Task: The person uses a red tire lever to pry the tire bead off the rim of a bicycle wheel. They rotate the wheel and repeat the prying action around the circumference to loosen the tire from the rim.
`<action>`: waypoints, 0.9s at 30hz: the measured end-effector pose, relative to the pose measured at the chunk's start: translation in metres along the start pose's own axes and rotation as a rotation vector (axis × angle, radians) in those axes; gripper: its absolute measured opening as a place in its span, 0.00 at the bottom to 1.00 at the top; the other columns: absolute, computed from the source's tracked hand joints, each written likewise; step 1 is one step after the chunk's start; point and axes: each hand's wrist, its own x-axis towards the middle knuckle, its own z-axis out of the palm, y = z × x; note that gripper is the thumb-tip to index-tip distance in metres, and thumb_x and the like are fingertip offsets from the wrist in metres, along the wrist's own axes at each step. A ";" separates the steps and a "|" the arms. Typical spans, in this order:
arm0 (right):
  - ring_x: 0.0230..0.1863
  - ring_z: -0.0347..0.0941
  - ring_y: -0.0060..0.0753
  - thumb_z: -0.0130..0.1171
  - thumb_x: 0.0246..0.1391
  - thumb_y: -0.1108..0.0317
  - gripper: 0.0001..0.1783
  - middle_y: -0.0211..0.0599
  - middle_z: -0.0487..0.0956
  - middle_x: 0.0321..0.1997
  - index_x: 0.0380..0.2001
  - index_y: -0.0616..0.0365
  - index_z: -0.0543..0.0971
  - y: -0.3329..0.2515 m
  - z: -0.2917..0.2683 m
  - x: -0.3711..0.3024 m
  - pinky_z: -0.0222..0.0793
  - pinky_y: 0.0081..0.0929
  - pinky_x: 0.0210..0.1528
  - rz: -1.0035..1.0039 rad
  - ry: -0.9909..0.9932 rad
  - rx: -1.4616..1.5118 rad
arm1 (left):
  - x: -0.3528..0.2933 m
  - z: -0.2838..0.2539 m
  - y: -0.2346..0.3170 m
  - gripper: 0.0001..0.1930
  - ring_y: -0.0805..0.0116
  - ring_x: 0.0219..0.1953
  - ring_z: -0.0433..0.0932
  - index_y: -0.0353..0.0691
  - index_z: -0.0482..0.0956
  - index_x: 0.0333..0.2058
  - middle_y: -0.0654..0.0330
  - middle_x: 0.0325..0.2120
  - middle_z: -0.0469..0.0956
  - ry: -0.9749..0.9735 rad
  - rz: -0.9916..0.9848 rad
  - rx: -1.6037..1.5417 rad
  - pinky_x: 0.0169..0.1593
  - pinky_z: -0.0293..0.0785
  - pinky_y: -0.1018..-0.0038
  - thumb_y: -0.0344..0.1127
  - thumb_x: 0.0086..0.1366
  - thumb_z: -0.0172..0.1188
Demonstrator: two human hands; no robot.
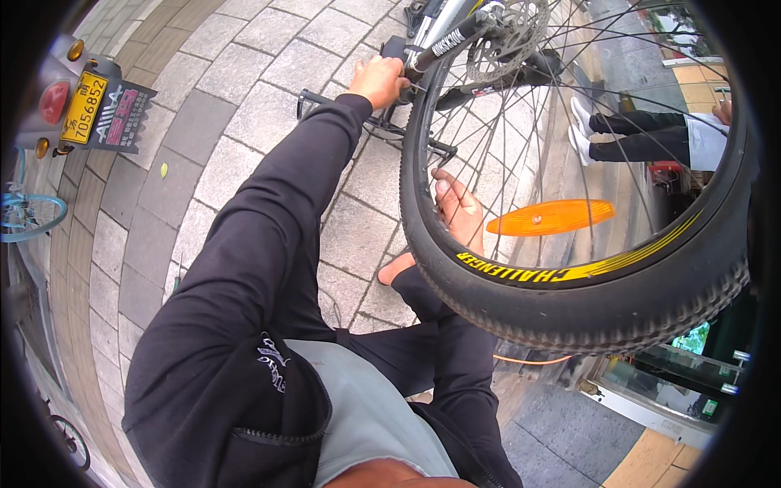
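A bicycle's front wheel, its black knobbly tire marked in yellow, rises in front of me. My left hand is closed at the lower end of the black fork leg, close to the handlebar; part of its grip is hidden. Behind the tire my right hand shows through the spokes, its thumb and fingers bent together at the inner rim. What they pinch there, if anything, is too small to make out. An orange reflector sits among the spokes beside that hand. A brake disc surrounds the hub.
A person in dark trousers and white shoes is beyond the wheel at right. A parked scooter with a yellow plate stands at left, with a blue bicycle wheel below it. A glass case is at lower right. Paving covers the ground.
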 end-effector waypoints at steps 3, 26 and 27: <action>0.26 0.73 0.13 0.63 0.72 0.59 0.21 0.27 0.83 0.32 0.56 0.65 0.81 -0.013 0.025 -0.012 0.67 0.16 0.29 -0.028 0.039 0.058 | -0.002 -0.002 -0.009 0.11 0.51 0.59 0.76 0.43 0.80 0.41 0.55 0.46 0.82 -0.007 -0.014 -0.014 0.68 0.59 0.31 0.44 0.72 0.65; 0.30 0.67 0.25 0.62 0.68 0.62 0.16 0.34 0.72 0.28 0.31 0.65 0.78 -0.065 -0.003 -0.077 0.64 0.28 0.34 -0.213 -0.179 0.144 | -0.001 0.000 -0.004 0.11 0.51 0.59 0.75 0.43 0.79 0.41 0.56 0.46 0.81 -0.005 -0.014 -0.008 0.68 0.59 0.29 0.44 0.71 0.65; 0.29 0.67 0.25 0.62 0.68 0.62 0.16 0.35 0.72 0.28 0.31 0.65 0.77 -0.062 -0.007 -0.077 0.64 0.28 0.34 -0.246 -0.180 0.142 | -0.001 0.000 -0.002 0.11 0.52 0.59 0.75 0.43 0.79 0.41 0.56 0.46 0.81 -0.011 -0.013 -0.008 0.68 0.59 0.29 0.44 0.71 0.65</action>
